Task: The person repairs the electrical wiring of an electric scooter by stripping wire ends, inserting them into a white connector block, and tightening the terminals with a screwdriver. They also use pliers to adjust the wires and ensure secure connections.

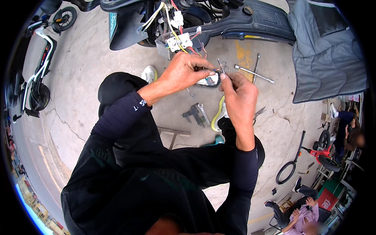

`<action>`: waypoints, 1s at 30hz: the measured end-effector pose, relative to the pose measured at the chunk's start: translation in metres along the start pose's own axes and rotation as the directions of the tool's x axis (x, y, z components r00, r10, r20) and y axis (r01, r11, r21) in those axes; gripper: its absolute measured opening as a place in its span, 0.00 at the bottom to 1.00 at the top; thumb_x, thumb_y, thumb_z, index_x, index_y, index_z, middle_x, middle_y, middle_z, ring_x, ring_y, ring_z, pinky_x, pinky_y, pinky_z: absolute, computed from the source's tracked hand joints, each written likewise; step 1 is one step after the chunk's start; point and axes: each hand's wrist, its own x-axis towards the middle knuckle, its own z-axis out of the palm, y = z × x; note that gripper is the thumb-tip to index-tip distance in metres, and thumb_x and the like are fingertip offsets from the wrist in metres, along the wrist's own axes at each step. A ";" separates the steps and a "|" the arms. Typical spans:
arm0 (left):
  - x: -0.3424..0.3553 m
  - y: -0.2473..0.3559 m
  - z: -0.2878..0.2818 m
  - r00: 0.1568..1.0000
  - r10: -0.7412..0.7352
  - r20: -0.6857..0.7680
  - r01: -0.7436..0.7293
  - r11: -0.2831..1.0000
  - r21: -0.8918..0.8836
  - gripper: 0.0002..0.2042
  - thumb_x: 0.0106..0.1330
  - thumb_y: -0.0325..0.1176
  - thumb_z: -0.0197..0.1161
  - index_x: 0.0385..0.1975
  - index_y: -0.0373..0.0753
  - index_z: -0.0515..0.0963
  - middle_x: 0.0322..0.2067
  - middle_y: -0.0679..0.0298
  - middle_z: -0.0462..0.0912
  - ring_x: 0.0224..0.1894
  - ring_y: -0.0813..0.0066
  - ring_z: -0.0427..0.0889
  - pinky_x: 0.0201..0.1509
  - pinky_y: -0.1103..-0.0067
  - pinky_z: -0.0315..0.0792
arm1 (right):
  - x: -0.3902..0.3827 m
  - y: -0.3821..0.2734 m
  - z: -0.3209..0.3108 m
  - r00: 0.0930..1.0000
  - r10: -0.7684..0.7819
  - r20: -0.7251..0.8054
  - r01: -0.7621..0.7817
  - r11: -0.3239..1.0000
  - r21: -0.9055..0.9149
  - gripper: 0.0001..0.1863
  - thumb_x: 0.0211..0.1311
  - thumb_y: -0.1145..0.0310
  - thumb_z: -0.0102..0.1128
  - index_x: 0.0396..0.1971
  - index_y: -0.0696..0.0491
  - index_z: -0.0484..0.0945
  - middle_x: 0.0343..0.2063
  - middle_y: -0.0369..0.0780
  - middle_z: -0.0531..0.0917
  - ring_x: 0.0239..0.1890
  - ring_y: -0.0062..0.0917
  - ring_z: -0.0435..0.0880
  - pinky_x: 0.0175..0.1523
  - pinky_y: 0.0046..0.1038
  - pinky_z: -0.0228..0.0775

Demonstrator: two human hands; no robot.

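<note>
My left hand (184, 70) is closed, thumb and index finger pinching a thin wire (217, 70). Close on its right, my right hand (239, 91) grips a slim metal tool (221, 65), whose exact kind is too small to make out. The wire's end and the tool's tip meet or nearly meet between the fingertips. Beyond my left hand hangs a white connector block (179, 41) with yellow, red and green wires, at the front of a dark scooter (250, 21). Under the fingertips is a pale, dark-rimmed object (209, 80), partly hidden.
Several tools lie on the concrete: a cross-shaped pair of metal wrenches (256, 74), an open-end wrench (203, 113), a dark tool (192, 113) and pliers (259, 112). A grey quilted cover (327, 58) hangs at right. A white scooter (41, 64) stands left; people sit at lower right.
</note>
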 end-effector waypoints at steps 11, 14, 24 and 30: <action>0.002 -0.004 -0.008 0.938 -0.292 0.189 0.331 0.917 -0.224 0.09 0.65 0.32 0.68 0.39 0.34 0.86 0.27 0.69 0.84 0.29 0.89 0.74 0.33 0.85 0.69 | -0.004 -0.001 0.004 0.995 -0.072 0.066 0.083 0.978 -0.194 0.10 0.65 0.69 0.63 0.33 0.62 0.84 0.19 0.38 0.84 0.20 0.15 0.77 0.27 0.23 0.67; 0.003 -0.008 -0.008 0.941 -0.259 0.219 0.313 0.911 -0.268 0.11 0.66 0.35 0.67 0.40 0.35 0.86 0.25 0.72 0.80 0.28 0.89 0.70 0.34 0.85 0.66 | -0.005 -0.004 0.007 0.992 -0.117 0.035 0.123 0.960 -0.253 0.09 0.63 0.69 0.63 0.33 0.59 0.84 0.19 0.42 0.83 0.21 0.26 0.79 0.28 0.28 0.69; 0.008 -0.012 -0.005 0.894 -0.368 0.257 0.447 0.778 -0.441 0.14 0.66 0.38 0.68 0.42 0.32 0.84 0.32 0.71 0.81 0.33 0.87 0.72 0.39 0.85 0.69 | -0.009 0.001 0.023 0.908 -0.420 -0.007 0.343 0.751 -0.564 0.07 0.60 0.70 0.63 0.37 0.55 0.83 0.22 0.43 0.81 0.22 0.37 0.82 0.26 0.34 0.72; 0.008 -0.010 -0.005 0.868 -0.417 0.269 0.492 0.647 -0.583 0.13 0.65 0.36 0.67 0.42 0.32 0.83 0.36 0.67 0.82 0.36 0.85 0.77 0.44 0.84 0.73 | -0.011 -0.001 0.032 0.857 -0.509 0.076 0.411 0.587 -0.698 0.12 0.56 0.75 0.59 0.40 0.60 0.80 0.23 0.39 0.79 0.21 0.30 0.82 0.23 0.30 0.73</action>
